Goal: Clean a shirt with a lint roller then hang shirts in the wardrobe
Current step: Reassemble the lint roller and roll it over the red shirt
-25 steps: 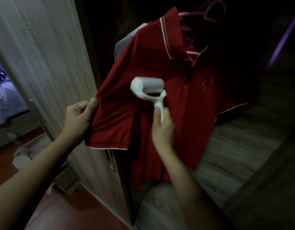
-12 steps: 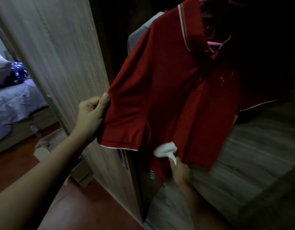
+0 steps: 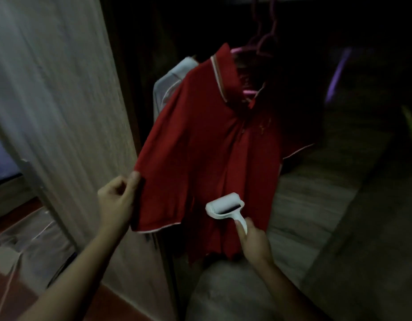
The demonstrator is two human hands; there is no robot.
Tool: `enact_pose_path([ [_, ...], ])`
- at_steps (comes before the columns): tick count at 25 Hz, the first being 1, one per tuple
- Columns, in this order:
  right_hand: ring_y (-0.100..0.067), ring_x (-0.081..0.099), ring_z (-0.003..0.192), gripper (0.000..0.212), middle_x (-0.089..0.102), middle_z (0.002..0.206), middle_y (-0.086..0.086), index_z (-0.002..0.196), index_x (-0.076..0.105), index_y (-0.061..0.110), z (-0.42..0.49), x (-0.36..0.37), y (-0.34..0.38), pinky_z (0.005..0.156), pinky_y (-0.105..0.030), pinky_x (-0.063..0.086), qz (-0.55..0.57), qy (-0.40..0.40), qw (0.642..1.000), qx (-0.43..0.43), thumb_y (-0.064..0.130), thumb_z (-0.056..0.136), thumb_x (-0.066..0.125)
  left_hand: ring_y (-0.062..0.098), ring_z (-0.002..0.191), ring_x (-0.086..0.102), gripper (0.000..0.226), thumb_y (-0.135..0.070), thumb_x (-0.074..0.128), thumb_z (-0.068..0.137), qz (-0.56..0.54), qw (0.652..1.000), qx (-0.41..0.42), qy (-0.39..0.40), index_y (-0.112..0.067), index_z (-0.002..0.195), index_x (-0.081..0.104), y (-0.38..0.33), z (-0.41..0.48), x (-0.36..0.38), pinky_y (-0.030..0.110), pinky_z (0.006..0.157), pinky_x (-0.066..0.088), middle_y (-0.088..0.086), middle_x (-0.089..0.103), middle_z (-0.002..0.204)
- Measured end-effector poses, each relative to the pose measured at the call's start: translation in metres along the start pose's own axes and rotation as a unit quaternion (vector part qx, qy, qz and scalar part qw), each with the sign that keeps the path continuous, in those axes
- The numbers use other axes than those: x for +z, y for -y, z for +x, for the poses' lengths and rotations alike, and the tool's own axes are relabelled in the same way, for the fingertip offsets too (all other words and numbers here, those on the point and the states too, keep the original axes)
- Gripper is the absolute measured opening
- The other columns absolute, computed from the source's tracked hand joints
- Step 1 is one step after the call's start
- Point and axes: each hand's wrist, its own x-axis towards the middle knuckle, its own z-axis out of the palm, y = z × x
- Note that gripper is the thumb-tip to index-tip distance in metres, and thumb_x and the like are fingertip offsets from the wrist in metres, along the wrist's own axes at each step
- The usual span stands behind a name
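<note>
A red polo shirt (image 3: 207, 144) with a white-trimmed collar hangs on a pink hanger (image 3: 249, 91) inside the dark wardrobe. My left hand (image 3: 117, 202) pinches the edge of its left sleeve and holds the sleeve stretched out. My right hand (image 3: 253, 239) grips the handle of a white lint roller (image 3: 226, 206). The roller head lies against the lower front of the shirt, below the sleeve. A pale grey shirt (image 3: 175, 79) hangs behind the red one, mostly hidden.
The open wooden wardrobe door (image 3: 61, 112) stands at the left, close to my left hand. A wooden shelf or floor panel (image 3: 316, 193) lies at the right inside the wardrobe. A purple hanger (image 3: 337, 75) hangs at the far right. A bed (image 3: 1, 163) shows at the far left.
The lint roller ran down the shirt front to the hem and has come back up to the lower front. My left hand kept hold of the sleeve.
</note>
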Motion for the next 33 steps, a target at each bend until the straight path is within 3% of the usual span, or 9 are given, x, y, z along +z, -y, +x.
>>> enact_pose_path([
  [2, -0.031, 0.066, 0.071, 0.058, 0.069, 0.078, -0.013, 0.102, 0.053, 0.014, -0.014, -0.026, 0.002, 0.060, -0.037, 0.047, -0.007, -0.035, 0.999, -0.006, 0.062, 0.085, 0.024, -0.003, 0.046, 0.041, 0.035, -0.029, 0.063, 0.085, -0.010, 1.000, 0.010, 0.024, -0.017, 0.054, 0.054, 0.004, -0.024, 0.009, 0.015, 0.047, 0.034, -0.011, 0.053, 0.049],
  [6, -0.030, 0.064, 0.072, 0.038, 0.066, 0.076, -0.010, 0.105, 0.053, 0.015, -0.062, -0.071, 0.017, 0.060, -0.036, 0.047, -0.023, -0.081, 0.996, 0.032, 0.047, 0.094, 0.037, -0.001, 0.051, 0.047, 0.028, -0.032, 0.068, 0.083, 0.030, 0.988, 0.067, 0.135, -0.014, 0.062, 0.062, 0.001, -0.053, 0.017, 0.026, 0.052, 0.041, 0.000, 0.061, 0.055],
  [10, -0.038, 0.063, 0.083, 0.039, 0.067, 0.086, -0.017, 0.105, 0.053, 0.012, -0.134, -0.097, 0.035, 0.066, -0.037, 0.045, -0.039, -0.117, 0.989, 0.083, 0.046, 0.095, 0.037, 0.006, 0.055, 0.052, 0.029, -0.029, 0.061, 0.085, 0.037, 0.963, 0.153, 0.221, -0.010, 0.063, 0.060, -0.019, -0.091, 0.012, 0.017, 0.053, 0.037, 0.003, 0.058, 0.053],
  [15, -0.039, 0.063, 0.080, 0.039, 0.067, 0.085, -0.019, 0.101, 0.051, 0.013, -0.289, -0.116, 0.022, 0.066, -0.041, 0.050, -0.062, -0.180, 0.965, 0.183, 0.048, 0.094, 0.036, 0.019, 0.050, 0.059, 0.037, -0.037, 0.048, 0.088, 0.051, 0.902, 0.220, 0.368, -0.008, 0.068, 0.060, -0.042, -0.183, 0.014, 0.030, 0.052, 0.039, 0.008, 0.061, 0.055],
  [18, -0.038, 0.063, 0.084, 0.039, 0.068, 0.089, -0.017, 0.104, 0.051, 0.012, -0.372, -0.132, -0.001, 0.068, -0.044, 0.051, -0.092, -0.177, 0.947, 0.253, 0.046, 0.095, 0.035, 0.028, 0.067, 0.067, 0.017, -0.019, 0.055, 0.089, 0.070, 0.872, 0.208, 0.438, -0.006, 0.085, 0.066, -0.057, -0.249, 0.025, 0.028, 0.061, 0.042, 0.013, 0.070, 0.073],
  [22, -0.037, 0.063, 0.087, 0.041, 0.067, 0.094, -0.013, 0.105, 0.047, 0.017, -0.513, -0.164, -0.045, 0.071, -0.041, 0.050, -0.144, -0.184, 0.892, 0.387, 0.053, 0.094, 0.031, 0.036, 0.098, 0.063, 0.034, -0.021, 0.047, 0.095, 0.094, 0.761, 0.215, 0.605, -0.003, 0.122, 0.056, -0.088, -0.378, 0.036, 0.037, 0.081, 0.047, 0.023, 0.066, 0.111],
  [25, -0.033, 0.063, 0.086, 0.040, 0.067, 0.092, -0.010, 0.102, 0.047, 0.018, -0.619, -0.187, -0.064, 0.066, -0.036, 0.043, -0.141, -0.201, 0.854, 0.459, 0.054, 0.094, 0.031, 0.030, 0.133, 0.040, 0.050, -0.025, 0.045, 0.096, 0.049, 0.675, 0.242, 0.695, -0.004, 0.140, 0.036, -0.114, -0.482, 0.027, 0.033, 0.105, 0.033, 0.019, 0.039, 0.146],
  [29, -0.033, 0.061, 0.083, 0.039, 0.066, 0.091, -0.010, 0.106, 0.047, 0.019, -0.761, -0.219, -0.077, 0.060, -0.034, 0.039, -0.175, -0.222, 0.794, 0.538, 0.052, 0.095, 0.031, 0.025, 0.142, 0.024, 0.055, -0.029, 0.041, 0.097, 0.027, 0.597, 0.289, 0.748, -0.005, 0.145, 0.027, -0.165, -0.618, 0.008, 0.027, 0.113, 0.017, 0.014, 0.026, 0.153],
  [33, -0.031, 0.062, 0.081, 0.044, 0.067, 0.090, -0.011, 0.110, 0.048, 0.016, -0.905, -0.250, -0.103, 0.062, -0.035, 0.044, -0.175, -0.230, 0.739, 0.609, 0.054, 0.094, 0.030, 0.027, 0.140, 0.028, 0.060, -0.036, 0.034, 0.096, 0.011, 0.540, 0.300, 0.786, -0.002, 0.144, 0.027, -0.221, -0.757, -0.019, 0.029, 0.113, 0.018, 0.018, 0.028, 0.151],
])
